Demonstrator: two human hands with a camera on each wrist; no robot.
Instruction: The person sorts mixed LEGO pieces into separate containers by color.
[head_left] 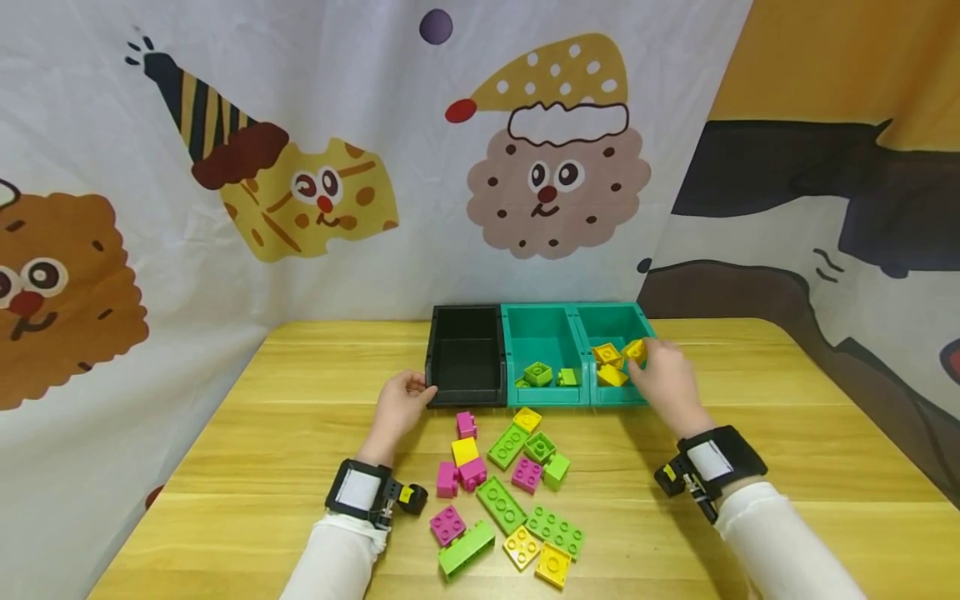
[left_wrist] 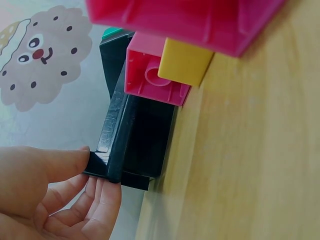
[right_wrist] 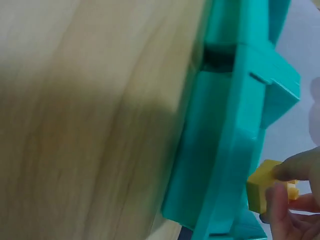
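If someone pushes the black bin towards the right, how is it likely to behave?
The black bin will probably keep its shape, since its straight walls look like rigid plastic. Its low, wide form suggests that it would slide rather than tip. The teal bin right beside it would likely resist the push or move along.

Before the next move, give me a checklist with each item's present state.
1. Right hand grips a yellow brick: ok.
2. Left hand pinches the black bin at its edge: ok.
3. Only yellow bricks visible in the right-hand teal bin: ok.
4. Only green bricks visible in the middle teal bin: ok.
5. Pink bricks off the table: not ok, several lie there.
6. Held yellow brick clear of the bin wall: cannot tell.
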